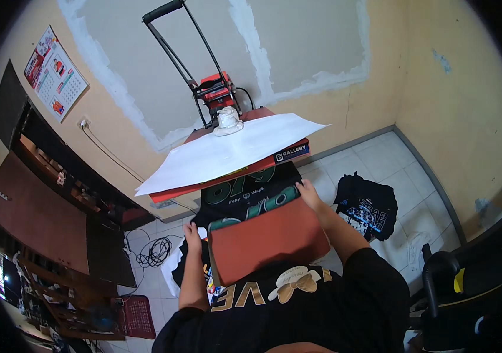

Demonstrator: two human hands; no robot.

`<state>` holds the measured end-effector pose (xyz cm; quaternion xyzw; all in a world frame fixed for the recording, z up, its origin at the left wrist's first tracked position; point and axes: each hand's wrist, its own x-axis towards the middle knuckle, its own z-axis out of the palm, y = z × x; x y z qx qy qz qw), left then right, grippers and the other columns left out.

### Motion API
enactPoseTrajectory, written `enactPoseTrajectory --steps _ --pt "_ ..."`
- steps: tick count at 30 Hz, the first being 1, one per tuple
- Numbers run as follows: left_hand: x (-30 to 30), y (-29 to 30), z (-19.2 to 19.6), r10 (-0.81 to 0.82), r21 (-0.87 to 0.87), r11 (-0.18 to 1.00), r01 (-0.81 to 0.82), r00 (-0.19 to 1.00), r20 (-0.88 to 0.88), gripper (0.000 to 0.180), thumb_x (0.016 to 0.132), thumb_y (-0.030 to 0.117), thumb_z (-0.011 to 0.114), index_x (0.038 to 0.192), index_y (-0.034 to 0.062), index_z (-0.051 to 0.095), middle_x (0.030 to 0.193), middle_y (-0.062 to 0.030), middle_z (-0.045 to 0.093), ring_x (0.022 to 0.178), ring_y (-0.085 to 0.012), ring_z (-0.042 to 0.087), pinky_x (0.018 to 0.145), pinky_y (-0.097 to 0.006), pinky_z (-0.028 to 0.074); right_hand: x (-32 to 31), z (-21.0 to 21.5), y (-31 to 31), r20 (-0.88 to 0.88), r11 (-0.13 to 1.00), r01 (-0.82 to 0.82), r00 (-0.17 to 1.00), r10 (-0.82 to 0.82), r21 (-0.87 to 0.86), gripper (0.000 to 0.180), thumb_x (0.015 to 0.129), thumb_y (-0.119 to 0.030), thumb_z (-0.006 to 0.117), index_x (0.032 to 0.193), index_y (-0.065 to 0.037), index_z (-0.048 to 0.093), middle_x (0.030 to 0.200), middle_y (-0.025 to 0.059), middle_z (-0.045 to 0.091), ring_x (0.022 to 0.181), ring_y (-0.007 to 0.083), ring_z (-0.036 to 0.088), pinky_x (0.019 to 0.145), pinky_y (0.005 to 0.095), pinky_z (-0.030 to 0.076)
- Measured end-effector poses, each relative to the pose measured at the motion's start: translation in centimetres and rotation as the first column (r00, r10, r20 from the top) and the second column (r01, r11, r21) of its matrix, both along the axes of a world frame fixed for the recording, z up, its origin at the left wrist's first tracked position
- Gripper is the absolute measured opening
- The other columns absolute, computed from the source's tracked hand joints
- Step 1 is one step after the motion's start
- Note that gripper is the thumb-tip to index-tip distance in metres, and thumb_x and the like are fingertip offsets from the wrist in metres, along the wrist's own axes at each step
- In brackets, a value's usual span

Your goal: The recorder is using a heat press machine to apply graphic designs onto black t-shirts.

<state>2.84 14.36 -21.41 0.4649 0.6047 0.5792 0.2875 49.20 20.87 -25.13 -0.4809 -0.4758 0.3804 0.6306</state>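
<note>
A black printed T-shirt (pixel 227 203) with green lettering lies over the far part of the heat press's reddish-brown lower pad (pixel 268 241), and its near edge is folded up in a roll showing green print. At the right end of that roll, my right hand (pixel 307 194) is closed on the cloth. My left hand (pixel 192 235) is at the left end, its fingers closed at the shirt's side edge; part of its grip is hidden. Beyond the shirt, the red upper plate (pixel 233 176) is raised, with a large white sheet (pixel 233 147) draped on top.
The press's black handle (pixel 162 10) rises against the patched wall. Black printed shirts (pixel 367 206) are piled on the right. A coiled black cable (pixel 153 253) and a red crate (pixel 133 316) lie on the left floor. A black chair (pixel 463 294) stands at the lower right.
</note>
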Motion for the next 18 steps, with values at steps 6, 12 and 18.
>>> enactPoseTrajectory --steps 6,12,18 --pt "-0.2 5.5 6.9 0.117 0.140 0.986 -0.090 0.972 -0.203 0.020 0.093 0.021 0.055 0.102 0.0034 0.049 0.077 -0.0002 0.048 0.070 -0.0132 0.044 0.065 -0.026 0.040 2.2 6.6 3.2 -0.011 0.963 -0.009 1.000 0.013 0.268 0.032 0.086 -0.019 0.065 0.101 -0.002 0.043 0.081 0.0048 0.054 0.068 0.0120 0.052 0.059 0.0256 0.044" --pt "-4.8 1.1 5.8 0.157 -0.063 0.985 -0.161 0.985 -0.072 0.022 0.088 0.017 0.062 0.107 0.0111 0.051 0.078 -0.0020 0.056 0.068 -0.0125 0.051 0.060 -0.026 0.043 4.0 13.9 -5.2 -0.193 0.932 -0.184 0.973 0.127 -0.313 0.039 0.082 -0.019 0.069 0.108 -0.009 0.041 0.058 0.0013 0.049 0.039 0.0129 0.046 0.031 0.0270 0.032" --pt "-5.7 -5.2 -2.4 0.023 -0.518 0.849 -0.105 0.986 -0.163 0.052 0.082 0.035 0.069 0.120 0.0070 0.048 0.103 -0.0135 0.060 0.094 -0.0225 0.056 0.077 -0.039 0.047 4.1 6.0 -10.9 0.288 0.833 0.013 0.941 0.176 -0.553 0.027 0.079 -0.022 0.072 0.092 -0.007 0.054 0.067 0.0052 0.054 0.047 0.0149 0.051 0.039 0.0301 0.040"
